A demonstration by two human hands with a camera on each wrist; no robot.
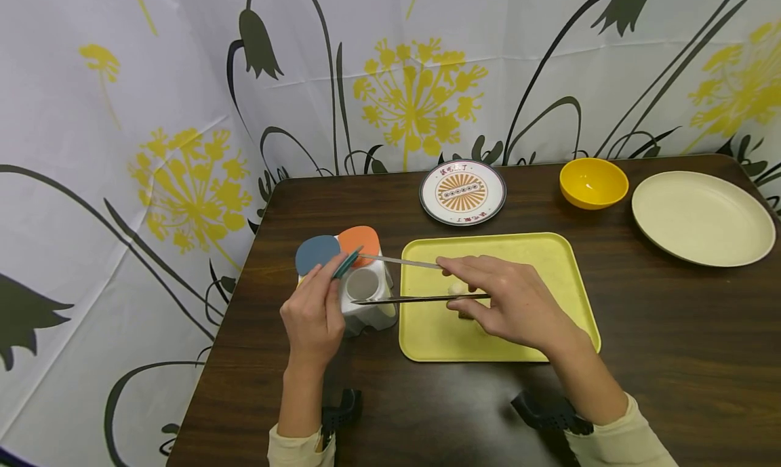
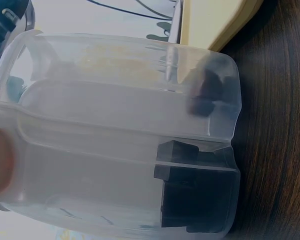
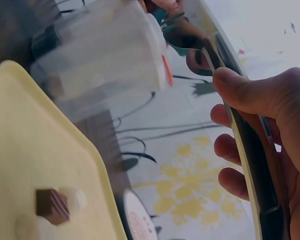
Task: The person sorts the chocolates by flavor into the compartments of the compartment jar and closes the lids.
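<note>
Grips metal tongs (image 1: 421,298) in the right hand (image 1: 512,301), above the left part of the yellow tray (image 1: 549,264). Closes thumb and fingers round the two arms near the rear half, with the tips spread apart and pointing left, toward the white pot (image 1: 369,304). Shows the same in the right wrist view: thumb pressed on the shiny arm of the tongs (image 3: 240,145), other fingers curled below it.

Pinches with the left hand (image 1: 312,314) a teal lid (image 1: 346,264) at the pot top, between thumb and fingertips, tilted up on edge. Leaves one round hole of the pot uncovered just beside it. Behind it, a blue lid (image 1: 317,252) and an orange lid (image 1: 360,238), both lying flat.

Stands on the bench (image 1: 671,331), this pot, touching or nearly touching the left tray rim; impossible to tell which. Through the cloudy wall in the left wrist view, dark blocks inside the pot (image 2: 115,135).

On the tray under the right hand, a small white piece (image 1: 455,288) and a brown cube (image 3: 51,205), close together.

Probably light, stiff and a little springy, the tongs; smooth metal, so likely slippery at the tips. Best held where now, behind the middle, for control of the opening. Probably thin, light plastic, the lid; enough to pinch at its free edge. Looks light too, the pot, so perhaps easy to tip by a hard pull.
</note>
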